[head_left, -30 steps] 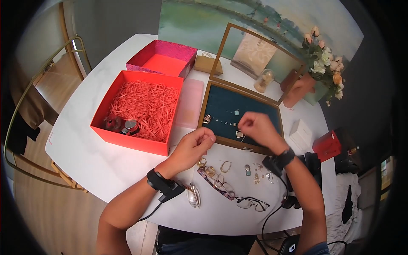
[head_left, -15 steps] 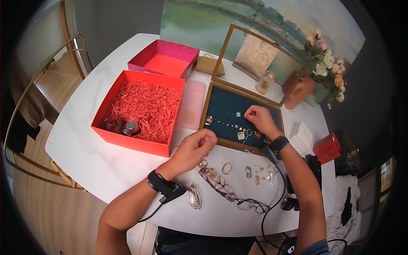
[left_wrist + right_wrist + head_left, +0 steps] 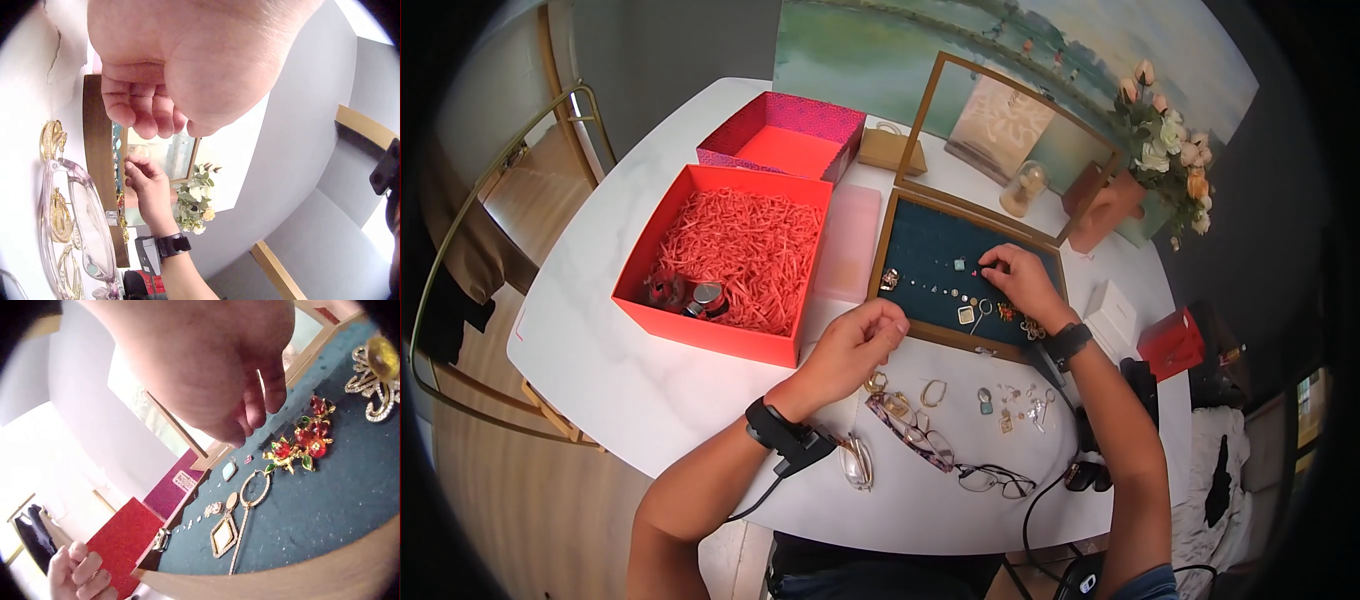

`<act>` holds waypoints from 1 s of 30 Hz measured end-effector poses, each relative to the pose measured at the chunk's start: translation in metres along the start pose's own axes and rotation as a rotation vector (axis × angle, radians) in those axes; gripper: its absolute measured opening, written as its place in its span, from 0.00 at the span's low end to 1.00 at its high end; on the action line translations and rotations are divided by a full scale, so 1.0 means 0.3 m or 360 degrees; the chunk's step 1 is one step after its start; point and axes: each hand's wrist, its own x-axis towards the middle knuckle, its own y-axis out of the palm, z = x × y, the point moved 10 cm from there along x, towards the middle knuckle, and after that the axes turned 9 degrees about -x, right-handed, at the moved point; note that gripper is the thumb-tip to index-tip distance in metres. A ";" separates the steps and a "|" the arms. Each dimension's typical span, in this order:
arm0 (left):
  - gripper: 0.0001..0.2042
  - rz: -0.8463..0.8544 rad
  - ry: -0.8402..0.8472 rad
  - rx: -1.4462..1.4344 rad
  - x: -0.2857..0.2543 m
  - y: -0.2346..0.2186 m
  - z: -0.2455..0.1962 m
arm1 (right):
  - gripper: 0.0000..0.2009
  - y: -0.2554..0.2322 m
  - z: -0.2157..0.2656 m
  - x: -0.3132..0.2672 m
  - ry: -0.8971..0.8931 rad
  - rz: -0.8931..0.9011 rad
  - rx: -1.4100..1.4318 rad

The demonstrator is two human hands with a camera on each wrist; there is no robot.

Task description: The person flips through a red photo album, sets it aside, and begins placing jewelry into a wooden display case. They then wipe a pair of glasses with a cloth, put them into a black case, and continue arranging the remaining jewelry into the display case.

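Note:
My right hand [image 3: 1022, 284] hovers over the dark teal lining [image 3: 922, 232] of a wooden-framed case, fingers bent and apparently empty. Just by its fingertips lie a tiny pink piece [image 3: 248, 459] and a pale blue square one [image 3: 229, 469]. Nearer the front edge are a hoop with a long pin [image 3: 255, 489], a diamond-shaped pendant [image 3: 222, 538] and a red-and-green brooch [image 3: 301, 441]. At the case's front left corner my left hand [image 3: 852, 352] hangs loosely curled, holding nothing; the left wrist view shows its bent fingers [image 3: 144, 122].
Left of the case stand a red box [image 3: 700, 338] with shredded paper and a purple-patterned box [image 3: 840, 150]. The glazed lid [image 3: 924, 108] is raised at the back. Eyeglasses [image 3: 920, 440] and loose jewellery [image 3: 1006, 424] lie in front; a white box [image 3: 1108, 318] stands right.
My right hand has moved back from the front pieces to beside the pale blue one. The pink piece now shows on the lining near its fingertips. The left hand has stayed nearly still.

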 end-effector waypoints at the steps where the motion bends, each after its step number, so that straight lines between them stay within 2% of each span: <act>1: 0.07 -0.0002 -0.0002 0.0005 -0.001 -0.002 -0.001 | 0.07 -0.007 0.045 -0.015 -0.0040 0.0017 0.0006; 3: 0.07 -0.0014 -0.0003 -0.0022 -0.003 -0.001 -0.007 | 0.08 -0.008 0.142 -0.054 -0.0087 0.0047 0.0027; 5: 0.07 -0.0026 -0.0002 -0.0051 -0.004 -0.001 -0.006 | 0.09 0.048 0.302 -0.136 -0.0405 0.0334 0.0041; 7: 0.07 -0.0016 -0.0010 -0.0025 0.000 0.002 -0.002 | 0.10 0.120 0.416 -0.230 -0.0538 0.0622 0.0008; 8: 0.07 -0.0015 -0.0013 -0.0021 0.001 0.001 0.001 | 0.10 0.141 0.440 -0.253 -0.0537 0.0620 0.0012; 10: 0.07 -0.0006 0.0015 -0.0019 0.002 0.001 0.003 | 0.11 0.196 0.511 -0.315 -0.0735 0.0729 -0.0021; 17: 0.07 -0.0040 0.0016 0.0002 0.001 -0.003 -0.002 | 0.09 0.274 0.531 -0.338 -0.0710 0.0842 -0.0068; 23: 0.08 -0.0016 0.0020 -0.0025 -0.002 0.002 -0.006 | 0.06 0.273 0.520 -0.327 -0.0699 0.0790 -0.0064; 25: 0.08 -0.0004 0.0029 -0.0034 0.000 0.004 -0.005 | 0.05 0.258 0.516 -0.321 -0.0715 0.0678 -0.0071; 30: 0.07 -0.0004 0.0030 0.0004 -0.001 0.007 -0.008 | 0.05 0.256 0.514 -0.321 -0.0712 0.0676 -0.0083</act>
